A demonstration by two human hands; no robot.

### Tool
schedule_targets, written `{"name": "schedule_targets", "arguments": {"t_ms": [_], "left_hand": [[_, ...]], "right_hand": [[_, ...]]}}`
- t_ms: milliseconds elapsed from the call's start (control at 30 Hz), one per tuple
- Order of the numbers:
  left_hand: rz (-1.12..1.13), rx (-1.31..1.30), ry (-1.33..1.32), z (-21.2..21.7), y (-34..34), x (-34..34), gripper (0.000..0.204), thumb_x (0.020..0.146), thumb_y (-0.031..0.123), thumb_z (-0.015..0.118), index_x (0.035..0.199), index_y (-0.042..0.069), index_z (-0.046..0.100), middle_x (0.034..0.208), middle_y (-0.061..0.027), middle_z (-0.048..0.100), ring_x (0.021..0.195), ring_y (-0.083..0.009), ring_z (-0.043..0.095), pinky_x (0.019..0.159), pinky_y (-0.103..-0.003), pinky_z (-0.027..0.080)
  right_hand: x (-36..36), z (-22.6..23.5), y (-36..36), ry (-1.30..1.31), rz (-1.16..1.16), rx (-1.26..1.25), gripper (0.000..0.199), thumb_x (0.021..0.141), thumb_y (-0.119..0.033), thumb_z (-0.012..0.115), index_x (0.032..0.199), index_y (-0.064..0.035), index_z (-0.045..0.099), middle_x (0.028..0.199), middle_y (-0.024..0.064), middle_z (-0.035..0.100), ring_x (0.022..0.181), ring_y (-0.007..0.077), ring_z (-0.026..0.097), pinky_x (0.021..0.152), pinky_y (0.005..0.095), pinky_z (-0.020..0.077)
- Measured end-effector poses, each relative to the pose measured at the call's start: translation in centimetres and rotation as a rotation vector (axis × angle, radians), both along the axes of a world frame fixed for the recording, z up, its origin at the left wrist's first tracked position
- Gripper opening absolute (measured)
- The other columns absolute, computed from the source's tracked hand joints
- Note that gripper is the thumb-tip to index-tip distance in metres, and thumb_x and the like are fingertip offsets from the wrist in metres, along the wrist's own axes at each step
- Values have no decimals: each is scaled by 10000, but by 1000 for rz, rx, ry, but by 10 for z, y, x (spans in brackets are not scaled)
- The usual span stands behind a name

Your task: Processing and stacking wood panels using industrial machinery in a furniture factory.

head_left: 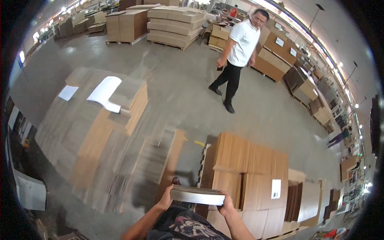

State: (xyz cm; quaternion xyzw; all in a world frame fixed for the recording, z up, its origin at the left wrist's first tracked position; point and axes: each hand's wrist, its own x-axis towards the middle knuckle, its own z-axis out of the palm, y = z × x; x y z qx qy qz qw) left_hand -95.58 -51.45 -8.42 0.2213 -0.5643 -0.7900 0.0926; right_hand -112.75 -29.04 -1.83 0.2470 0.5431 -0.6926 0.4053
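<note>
Between my two hands, in front of my body, I hold a short stack of thin panels (196, 195) with grey-brown tops and a pale long edge. My left hand (166, 198) is closed around its left end. The right end is gripped by my right hand (227, 203). Just beyond and to the right stands a pallet load of wood-grain boards (252, 164) with a white paper label (276, 189). Narrow grey and brown boards (160, 156) stand close to the left, blurred by motion.
A large low stack of grey-brown boards (92, 132) fills the left, with white paper sheets (105, 93) on top. A person in a white shirt (242, 44) stands ahead on the grey floor (176, 80). Stacked pallets (176, 25) line the back; more board stacks (308, 200) stand at right.
</note>
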Motion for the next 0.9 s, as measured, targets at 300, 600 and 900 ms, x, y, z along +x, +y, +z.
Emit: {"name": "schedule_targets", "arguments": {"t_ms": [300, 600, 900], "left_hand": [[672, 740, -88, -54, -60, -112, 522, 908, 490, 501, 1225, 76, 502, 1232, -33, 505, 1125, -166, 458, 994, -310, 343], [1324, 921, -111, -168, -153, -230, 497, 925, 448, 497, 1305, 128, 487, 1208, -6, 548, 1083, -147, 506, 927, -289, 395], [1816, 918, 215, -274, -227, -257, 341, 939, 328, 442, 1147, 77, 540, 1130, -49, 586, 1053, -206, 551, 945, -356, 434]], "right_hand": [[-194, -8, -190, -72, 517, 87, 335, 930, -330, 486, 1104, -56, 568, 1006, 97, 634, 918, 242, 598, 854, 377, 485], [-319, -183, -456, -116, 1125, 328, 439, 894, -415, 489, 1142, -62, 570, 1046, 102, 621, 935, 239, 577, 805, 395, 468], [-311, -337, -572, -255, 1240, 293, 378, 950, -365, 431, 1099, -71, 616, 1086, 27, 630, 988, 177, 557, 879, 327, 426]]}}
